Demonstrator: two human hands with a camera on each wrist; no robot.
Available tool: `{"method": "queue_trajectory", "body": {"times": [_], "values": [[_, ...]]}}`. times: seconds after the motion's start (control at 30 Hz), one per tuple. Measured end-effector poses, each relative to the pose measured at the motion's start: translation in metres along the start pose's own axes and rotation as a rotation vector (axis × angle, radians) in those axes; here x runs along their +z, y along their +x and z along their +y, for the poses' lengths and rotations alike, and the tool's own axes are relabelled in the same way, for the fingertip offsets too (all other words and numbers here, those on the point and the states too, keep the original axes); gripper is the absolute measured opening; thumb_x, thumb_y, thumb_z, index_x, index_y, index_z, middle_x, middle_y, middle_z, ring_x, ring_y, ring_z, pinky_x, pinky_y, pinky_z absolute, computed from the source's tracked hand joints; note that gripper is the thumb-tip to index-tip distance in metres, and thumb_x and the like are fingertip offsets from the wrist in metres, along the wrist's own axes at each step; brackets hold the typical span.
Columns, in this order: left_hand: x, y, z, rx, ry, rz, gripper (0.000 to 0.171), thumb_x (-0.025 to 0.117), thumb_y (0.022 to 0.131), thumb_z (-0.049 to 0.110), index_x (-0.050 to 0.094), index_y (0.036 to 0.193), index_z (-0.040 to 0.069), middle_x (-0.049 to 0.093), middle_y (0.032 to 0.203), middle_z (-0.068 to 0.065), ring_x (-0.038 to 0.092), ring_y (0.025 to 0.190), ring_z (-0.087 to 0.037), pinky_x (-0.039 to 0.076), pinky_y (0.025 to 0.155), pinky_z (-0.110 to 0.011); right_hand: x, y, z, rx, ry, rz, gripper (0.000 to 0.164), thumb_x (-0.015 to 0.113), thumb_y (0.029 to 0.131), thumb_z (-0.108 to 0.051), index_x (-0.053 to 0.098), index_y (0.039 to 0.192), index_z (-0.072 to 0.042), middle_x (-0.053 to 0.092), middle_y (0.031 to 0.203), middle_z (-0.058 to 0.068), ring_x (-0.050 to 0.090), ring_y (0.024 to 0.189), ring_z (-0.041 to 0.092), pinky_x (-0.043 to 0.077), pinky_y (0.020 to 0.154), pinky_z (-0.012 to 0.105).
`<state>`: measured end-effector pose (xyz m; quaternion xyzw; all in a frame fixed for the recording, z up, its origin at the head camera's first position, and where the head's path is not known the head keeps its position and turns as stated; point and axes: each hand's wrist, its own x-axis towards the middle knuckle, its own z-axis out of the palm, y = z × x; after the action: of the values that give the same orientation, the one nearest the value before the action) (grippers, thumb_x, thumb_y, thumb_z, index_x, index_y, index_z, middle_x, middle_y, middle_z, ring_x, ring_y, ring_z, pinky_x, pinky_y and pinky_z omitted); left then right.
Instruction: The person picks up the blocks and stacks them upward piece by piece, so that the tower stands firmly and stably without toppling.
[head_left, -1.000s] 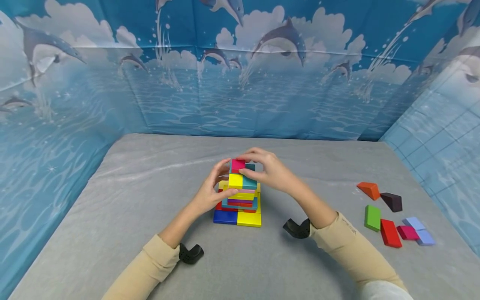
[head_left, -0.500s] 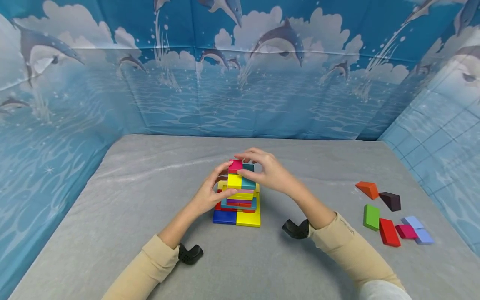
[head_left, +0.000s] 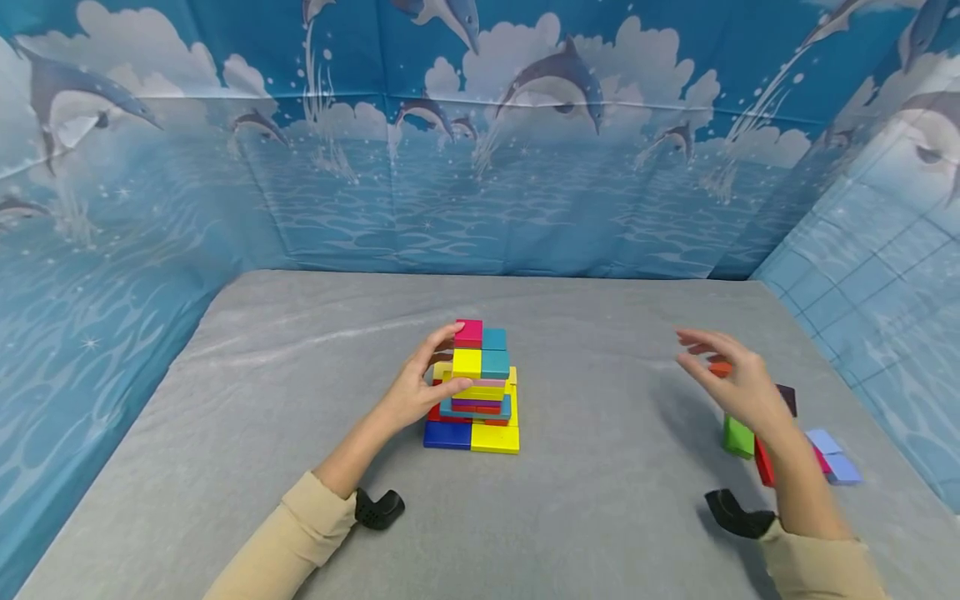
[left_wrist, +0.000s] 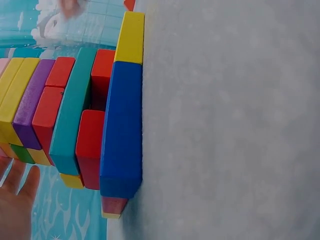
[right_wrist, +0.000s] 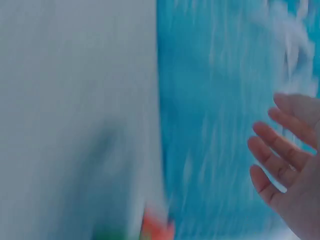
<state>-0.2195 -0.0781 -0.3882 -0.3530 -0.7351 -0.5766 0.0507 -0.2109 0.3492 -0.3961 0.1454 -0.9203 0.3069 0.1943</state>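
A tower of coloured wooden blocks [head_left: 480, 392] stands mid-table, a crimson block [head_left: 469, 333] on top beside a teal one [head_left: 493, 339]. At its foot lie a blue block [left_wrist: 122, 130] and a yellow block [head_left: 495, 439]. My left hand [head_left: 416, 379] rests along the tower's left side, thumb extended across the front and a fingertip by the crimson block. In the left wrist view, its fingers [left_wrist: 30, 185] look straight beside the stack. Holding nothing, my right hand [head_left: 738, 387] hovers over the loose blocks at the right, fingers loosely bent.
Partly hidden under the right hand and forearm are loose blocks: orange [head_left: 722, 369], dark brown [head_left: 787, 398], green [head_left: 738, 437], red [head_left: 763, 465], crimson [head_left: 822, 460] and light blue [head_left: 843, 469]. A dolphin-print curtain [head_left: 480, 208] hangs behind the grey table [head_left: 600, 517].
My right hand has left the crimson block on top of the tower and swung right, over the loose blocks. The left hand stays against the tower.
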Motion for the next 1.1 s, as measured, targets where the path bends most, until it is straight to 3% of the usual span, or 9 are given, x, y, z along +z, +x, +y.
{"method": "queue_trajectory", "body": {"times": [0.13,0.23,0.37,0.4,0.47,0.6,0.83,1.1], "values": [[-0.001,0.0,0.0,-0.007,0.005,0.003,0.062,0.062,0.085,0.005,0.029,0.136,-0.003,0.036,0.133,-0.027,0.04,0.115,-0.043,0.035,0.094,-0.059,-0.026,-0.043,0.096,0.098,-0.127,0.018,0.039,0.066,0.085,-0.026,0.058,0.122,-0.021,0.052,0.106,-0.02,0.045,0.087,-0.013,0.035,0.068,0.002],[-0.001,0.0,0.0,-0.013,0.009,0.002,0.062,0.062,0.085,0.004,0.029,0.136,-0.003,0.035,0.134,-0.027,0.04,0.116,-0.043,0.036,0.094,-0.058,-0.05,-0.069,0.117,0.222,-0.218,-0.047,0.037,0.066,0.085,-0.026,0.058,0.119,-0.014,0.055,0.104,-0.01,0.048,0.085,-0.006,0.043,0.064,0.013],[-0.001,0.001,0.001,-0.025,0.016,0.0,0.063,0.062,0.084,0.002,0.028,0.137,-0.002,0.035,0.134,-0.026,0.04,0.116,-0.042,0.036,0.094,-0.058,-0.073,-0.087,0.098,0.394,-0.293,-0.198,0.044,0.065,0.085,-0.026,0.053,0.117,0.003,0.053,0.105,0.027,0.053,0.087,0.032,0.049,0.058,0.042],[-0.001,0.001,0.001,-0.03,0.018,0.0,0.063,0.062,0.084,0.001,0.028,0.137,-0.002,0.035,0.134,-0.026,0.04,0.116,-0.042,0.036,0.094,-0.058,-0.076,-0.089,0.092,0.433,-0.297,-0.23,0.047,0.064,0.086,-0.027,0.051,0.116,0.007,0.049,0.103,0.034,0.05,0.085,0.042,0.048,0.056,0.046],[-0.001,0.001,0.002,-0.031,0.018,0.001,0.063,0.062,0.084,0.0,0.028,0.136,-0.003,0.035,0.134,-0.026,0.04,0.116,-0.041,0.036,0.094,-0.058,-0.08,-0.092,0.085,0.495,-0.306,-0.264,0.051,0.063,0.086,-0.029,0.05,0.114,0.012,0.046,0.102,0.037,0.045,0.085,0.049,0.048,0.054,0.045],[0.0,0.001,0.003,-0.032,0.013,0.002,0.063,0.062,0.083,-0.002,0.028,0.136,-0.003,0.036,0.134,-0.027,0.04,0.116,-0.041,0.035,0.094,-0.058,-0.083,-0.096,0.088,0.542,-0.305,-0.279,0.052,0.06,0.088,-0.033,0.051,0.112,0.012,0.047,0.101,0.037,0.046,0.083,0.047,0.047,0.053,0.04],[0.0,0.001,0.004,-0.024,0.007,-0.003,0.062,0.062,0.084,0.001,0.028,0.136,-0.003,0.035,0.134,-0.027,0.04,0.116,-0.043,0.035,0.094,-0.059,-0.082,-0.099,0.099,0.584,-0.291,-0.296,0.053,0.058,0.089,-0.035,0.051,0.115,0.011,0.044,0.108,0.039,0.043,0.088,0.049,0.048,0.057,0.043],[0.0,0.0,0.004,-0.04,0.011,-0.001,0.063,0.062,0.084,0.0,0.028,0.136,-0.003,0.035,0.134,-0.027,0.039,0.117,-0.041,0.035,0.095,-0.058,-0.072,-0.094,0.1,0.497,-0.266,-0.234,0.047,0.063,0.086,-0.032,0.058,0.11,0.009,0.052,0.106,0.037,0.054,0.085,0.046,0.051,0.056,0.04]]}}
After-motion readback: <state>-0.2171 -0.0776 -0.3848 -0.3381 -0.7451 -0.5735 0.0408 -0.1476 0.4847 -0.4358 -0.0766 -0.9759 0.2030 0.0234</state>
